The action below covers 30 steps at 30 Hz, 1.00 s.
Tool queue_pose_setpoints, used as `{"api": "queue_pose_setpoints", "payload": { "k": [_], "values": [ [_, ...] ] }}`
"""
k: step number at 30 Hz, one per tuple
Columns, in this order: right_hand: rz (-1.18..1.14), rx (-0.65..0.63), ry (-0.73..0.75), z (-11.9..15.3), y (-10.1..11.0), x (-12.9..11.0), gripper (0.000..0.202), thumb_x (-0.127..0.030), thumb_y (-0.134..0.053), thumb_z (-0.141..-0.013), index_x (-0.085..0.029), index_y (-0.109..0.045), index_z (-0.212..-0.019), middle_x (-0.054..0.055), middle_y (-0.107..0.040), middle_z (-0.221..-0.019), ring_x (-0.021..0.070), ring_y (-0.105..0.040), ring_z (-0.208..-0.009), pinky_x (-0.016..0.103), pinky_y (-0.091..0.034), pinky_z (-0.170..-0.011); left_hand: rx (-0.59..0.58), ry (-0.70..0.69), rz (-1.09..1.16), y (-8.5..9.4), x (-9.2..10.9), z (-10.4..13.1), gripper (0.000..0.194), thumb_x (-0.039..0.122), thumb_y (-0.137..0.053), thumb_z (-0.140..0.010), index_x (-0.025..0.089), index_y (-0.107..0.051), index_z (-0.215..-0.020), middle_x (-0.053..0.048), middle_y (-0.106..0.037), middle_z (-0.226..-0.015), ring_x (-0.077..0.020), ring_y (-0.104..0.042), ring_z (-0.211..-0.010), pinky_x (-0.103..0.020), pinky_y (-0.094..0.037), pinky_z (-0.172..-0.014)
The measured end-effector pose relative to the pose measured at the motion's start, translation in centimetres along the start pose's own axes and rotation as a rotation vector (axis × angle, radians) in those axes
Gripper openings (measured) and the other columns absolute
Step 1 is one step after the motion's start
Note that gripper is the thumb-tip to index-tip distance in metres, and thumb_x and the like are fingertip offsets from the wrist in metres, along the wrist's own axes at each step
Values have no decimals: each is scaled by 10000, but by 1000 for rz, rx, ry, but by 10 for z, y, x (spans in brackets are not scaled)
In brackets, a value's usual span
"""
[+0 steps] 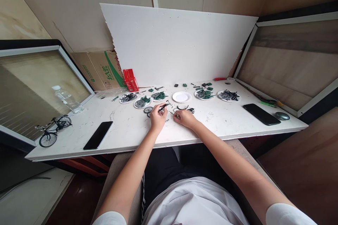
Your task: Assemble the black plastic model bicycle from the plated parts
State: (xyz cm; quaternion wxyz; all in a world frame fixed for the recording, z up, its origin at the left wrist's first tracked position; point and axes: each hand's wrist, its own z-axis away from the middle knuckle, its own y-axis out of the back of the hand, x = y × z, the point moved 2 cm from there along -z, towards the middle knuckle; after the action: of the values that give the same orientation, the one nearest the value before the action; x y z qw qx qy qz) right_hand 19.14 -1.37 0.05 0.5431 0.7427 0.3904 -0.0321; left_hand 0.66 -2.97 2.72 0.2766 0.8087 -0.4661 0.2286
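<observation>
My left hand (158,115) is closed in a pinch on a slim black toy bicycle part (162,108), held just above the white table. To its right, my right hand (183,116) rests low at the tabletop with the fingertips together; what is between them is too small to make out. A small toy wheel (148,110) lies beside my left hand. Behind my right hand are curved black pieces (182,107) and more small dark parts (191,110). A finished-looking black toy bicycle (54,130) stands at the table's left end.
Paper plates with green and black parts (142,102) stand along the back, around a bare white plate (181,97). Phones lie left (98,135) and right (261,114), the right one near a grey mouse-like object (282,115). A bottle (67,100) and red box (130,80) stand leftward.
</observation>
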Motion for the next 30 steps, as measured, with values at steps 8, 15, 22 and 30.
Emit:
{"api": "queue_pose_setpoints", "payload": {
  "k": [8,15,22,30],
  "values": [
    [-238,163,18,17,10,-4,265,-407,-522,-1060,-181,-655,-1023,42,-646,-793,170,-538,-661,272,-369,-651,-16,-20,30,0,4,2,185,293,-649,-982,203,-736,-1119,-133,-763,-1130,-239,-722,-998,-322,-598,-721],
    [-324,221,-25,18,16,-5,344,-495,-488,-1064,-185,-627,-1009,51,-649,-825,186,-539,-705,300,-403,-697,-37,-4,73,3,7,4,232,357,-683,-978,207,-747,-1143,-133,-762,-1161,-234,-738,-959,-317,-608,-710],
    [-360,311,-9,18,20,-8,349,-507,-480,-1072,-190,-614,-1013,79,-640,-916,198,-532,-758,317,-415,-734,-110,193,229,7,17,0,370,446,-727,-944,174,-740,-1194,-146,-753,-1216,-101,-639,-526,-250,-539,-500],
    [-478,431,-18,18,35,-11,436,-609,-484,-1072,-200,-608,-987,54,-556,-912,187,-503,-808,308,-407,-748,-206,274,280,13,39,-5,452,488,-773,-886,148,-764,-1185,-84,-771,-924,-69,-501,-465,-207,-419,-393]
  ]
}}
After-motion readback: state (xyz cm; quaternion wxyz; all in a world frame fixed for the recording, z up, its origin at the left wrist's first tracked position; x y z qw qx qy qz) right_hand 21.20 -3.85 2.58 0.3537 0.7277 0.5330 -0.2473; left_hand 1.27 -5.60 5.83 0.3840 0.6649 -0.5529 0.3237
